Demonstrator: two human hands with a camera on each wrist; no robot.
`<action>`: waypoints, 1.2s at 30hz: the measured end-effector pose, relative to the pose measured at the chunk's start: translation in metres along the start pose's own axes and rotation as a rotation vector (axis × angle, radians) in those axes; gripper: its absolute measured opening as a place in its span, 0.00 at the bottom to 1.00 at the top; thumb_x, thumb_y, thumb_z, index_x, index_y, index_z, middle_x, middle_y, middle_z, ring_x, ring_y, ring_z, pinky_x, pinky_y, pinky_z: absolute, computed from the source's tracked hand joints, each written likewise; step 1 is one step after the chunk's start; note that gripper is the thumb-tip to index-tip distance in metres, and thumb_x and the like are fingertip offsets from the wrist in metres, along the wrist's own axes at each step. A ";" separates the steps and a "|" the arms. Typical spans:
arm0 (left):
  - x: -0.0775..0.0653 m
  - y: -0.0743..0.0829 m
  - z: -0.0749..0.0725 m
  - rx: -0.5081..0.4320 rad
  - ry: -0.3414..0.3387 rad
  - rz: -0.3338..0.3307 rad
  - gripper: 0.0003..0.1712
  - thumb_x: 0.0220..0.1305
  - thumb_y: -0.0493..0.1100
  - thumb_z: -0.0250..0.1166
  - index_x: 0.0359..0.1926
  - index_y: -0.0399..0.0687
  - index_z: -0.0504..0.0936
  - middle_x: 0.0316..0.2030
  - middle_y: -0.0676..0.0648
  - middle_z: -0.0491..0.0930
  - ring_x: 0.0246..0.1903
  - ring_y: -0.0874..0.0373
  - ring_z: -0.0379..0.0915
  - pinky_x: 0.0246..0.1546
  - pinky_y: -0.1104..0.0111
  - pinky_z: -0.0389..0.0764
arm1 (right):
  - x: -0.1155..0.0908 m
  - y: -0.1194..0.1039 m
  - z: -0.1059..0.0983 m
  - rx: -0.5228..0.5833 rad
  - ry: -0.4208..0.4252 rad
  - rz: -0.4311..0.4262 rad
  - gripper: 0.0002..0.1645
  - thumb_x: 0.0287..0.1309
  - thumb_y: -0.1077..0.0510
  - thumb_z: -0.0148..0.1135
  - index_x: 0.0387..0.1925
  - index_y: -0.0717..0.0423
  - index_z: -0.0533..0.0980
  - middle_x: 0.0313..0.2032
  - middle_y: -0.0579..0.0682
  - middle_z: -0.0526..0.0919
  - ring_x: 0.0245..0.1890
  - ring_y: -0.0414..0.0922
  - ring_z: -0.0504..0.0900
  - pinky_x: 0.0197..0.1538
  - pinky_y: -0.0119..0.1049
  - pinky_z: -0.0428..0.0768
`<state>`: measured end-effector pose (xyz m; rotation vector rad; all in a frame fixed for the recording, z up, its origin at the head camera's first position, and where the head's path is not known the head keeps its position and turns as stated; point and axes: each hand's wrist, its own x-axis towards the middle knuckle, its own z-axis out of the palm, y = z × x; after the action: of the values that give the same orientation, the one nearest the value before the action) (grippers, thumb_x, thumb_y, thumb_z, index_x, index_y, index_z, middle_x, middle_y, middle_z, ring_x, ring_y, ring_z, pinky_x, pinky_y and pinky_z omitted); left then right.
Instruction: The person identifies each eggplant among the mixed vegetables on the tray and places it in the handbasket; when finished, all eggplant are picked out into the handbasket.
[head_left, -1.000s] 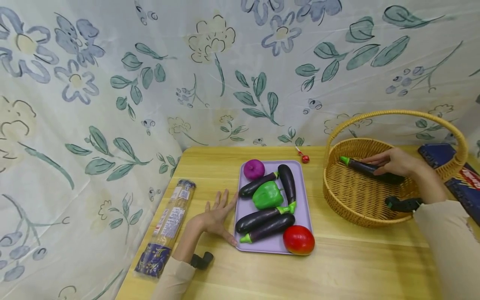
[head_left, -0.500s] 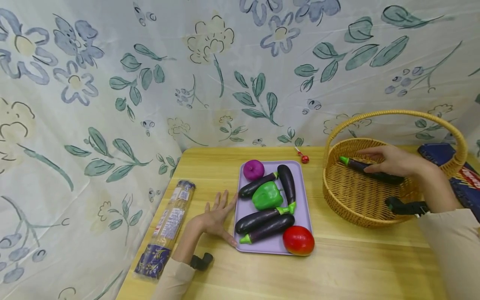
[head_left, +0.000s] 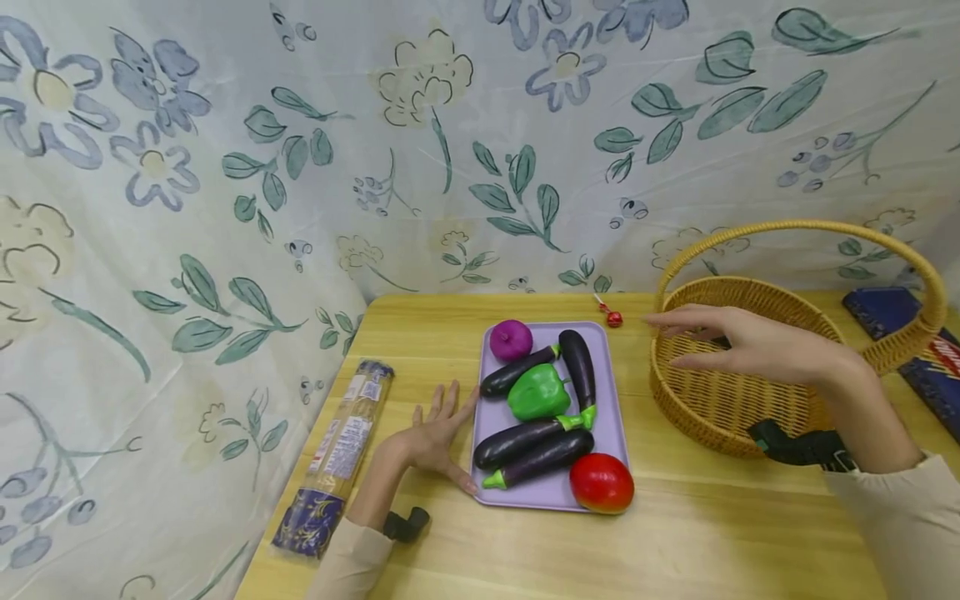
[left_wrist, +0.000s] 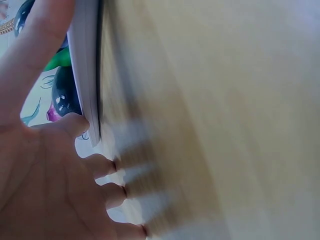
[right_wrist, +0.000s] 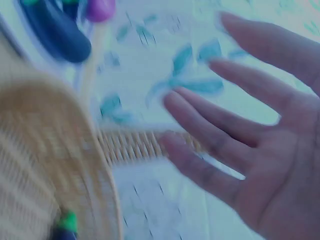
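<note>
My right hand (head_left: 757, 343) is over the wicker basket (head_left: 731, 425), fingers apart and holding nothing. An eggplant (right_wrist: 65, 227) lies inside the basket, mostly hidden behind that hand in the head view. My left hand (head_left: 431, 439) spreads its fingers at the left edge of the lilac tray (head_left: 607, 392), with thumb and index fingertips right at the rim. On the tray are several eggplants (head_left: 576, 367), a green bell pepper (head_left: 538, 392), a purple onion (head_left: 512, 340) and a red mango-like fruit (head_left: 602, 482) overlapping the near right corner.
A long clear packet (head_left: 337, 458) of what looks like noodles lies left of the left hand. A red lollipop (head_left: 613, 318) is behind the tray. A dark blue package (head_left: 926, 358) lies right of the basket, whose tall handle (head_left: 795, 225) arches over it.
My right hand has let go of the eggplant, leaving it in the basket, and has risen and moved left toward the basket's left rim. The left hand stays at the tray.
</note>
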<state>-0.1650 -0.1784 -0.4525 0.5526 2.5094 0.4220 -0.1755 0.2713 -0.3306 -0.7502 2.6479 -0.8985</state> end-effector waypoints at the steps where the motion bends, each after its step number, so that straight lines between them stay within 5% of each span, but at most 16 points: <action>1: 0.000 0.000 0.000 0.000 0.000 0.000 0.86 0.39 0.62 0.85 0.84 0.57 0.31 0.81 0.32 0.21 0.80 0.33 0.15 0.76 0.29 0.31 | 0.003 -0.005 0.005 0.012 0.015 -0.006 0.35 0.72 0.46 0.63 0.76 0.44 0.67 0.73 0.56 0.72 0.70 0.61 0.73 0.65 0.63 0.78; 3: 0.000 0.000 0.001 0.001 -0.001 -0.001 0.86 0.39 0.62 0.85 0.84 0.57 0.31 0.81 0.32 0.21 0.80 0.34 0.15 0.76 0.30 0.31 | 0.011 -0.014 0.017 0.039 0.050 -0.012 0.37 0.73 0.45 0.62 0.77 0.45 0.64 0.74 0.59 0.68 0.71 0.64 0.70 0.65 0.73 0.72; 8: 0.000 0.000 0.001 -0.004 -0.006 -0.008 0.86 0.39 0.62 0.85 0.84 0.58 0.31 0.81 0.33 0.21 0.81 0.35 0.14 0.76 0.30 0.30 | 0.037 -0.022 0.048 0.069 0.118 -0.042 0.41 0.73 0.48 0.62 0.80 0.50 0.59 0.77 0.65 0.60 0.72 0.68 0.66 0.67 0.75 0.68; 15: 0.001 0.001 0.000 -0.006 -0.009 -0.010 0.86 0.40 0.62 0.85 0.84 0.59 0.31 0.81 0.33 0.21 0.81 0.35 0.14 0.77 0.30 0.29 | 0.066 -0.019 0.077 0.100 0.122 0.060 0.46 0.73 0.48 0.61 0.81 0.56 0.53 0.81 0.67 0.48 0.80 0.73 0.44 0.74 0.78 0.49; 23: 0.000 0.001 0.000 -0.006 -0.010 -0.009 0.86 0.40 0.62 0.85 0.84 0.59 0.31 0.81 0.33 0.21 0.81 0.35 0.14 0.77 0.31 0.30 | 0.090 -0.014 0.094 0.124 0.137 0.096 0.43 0.73 0.53 0.61 0.79 0.64 0.55 0.76 0.72 0.61 0.69 0.74 0.68 0.68 0.72 0.71; 36: 0.002 -0.001 0.000 0.002 -0.011 -0.020 0.87 0.38 0.63 0.85 0.84 0.62 0.30 0.81 0.35 0.20 0.81 0.37 0.13 0.77 0.31 0.29 | 0.107 -0.001 0.110 0.169 0.146 0.189 0.42 0.70 0.56 0.61 0.78 0.63 0.57 0.73 0.76 0.63 0.68 0.75 0.70 0.65 0.70 0.75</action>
<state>-0.1664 -0.1785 -0.4536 0.5291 2.5034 0.4080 -0.2224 0.1581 -0.4228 -0.4007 2.6661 -1.1435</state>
